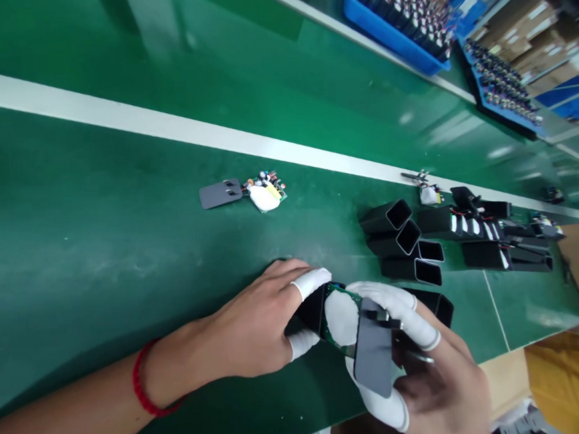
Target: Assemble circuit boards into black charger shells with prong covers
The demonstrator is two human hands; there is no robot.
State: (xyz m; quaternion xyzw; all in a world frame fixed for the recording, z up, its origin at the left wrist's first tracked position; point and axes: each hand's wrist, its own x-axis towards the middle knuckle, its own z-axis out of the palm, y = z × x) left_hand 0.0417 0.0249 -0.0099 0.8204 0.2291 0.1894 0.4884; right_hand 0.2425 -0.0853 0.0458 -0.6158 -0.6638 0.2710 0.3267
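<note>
My left hand (271,312), with white finger cots on thumb and finger, is closed around a black rectangular casing (313,312). White cots also cover several fingers of my right hand (409,341), which grips a green circuit board (336,347) by its edges. A white patch (341,316) covers much of the board's face. The board's left end meets the casing's mouth, partly inside it. Over the board's right end tilts a dark grey plug cover (373,357) with plug pins at its edge. My left hand hides most of the casing.
Another plug cover with board (267,192) lies farther back on the green table (122,257). Several empty black casings (387,217) stand to the right, beside partly filled ones (463,223). A white strip (187,131) crosses the table. Blue trays (379,26) of parts sit beyond.
</note>
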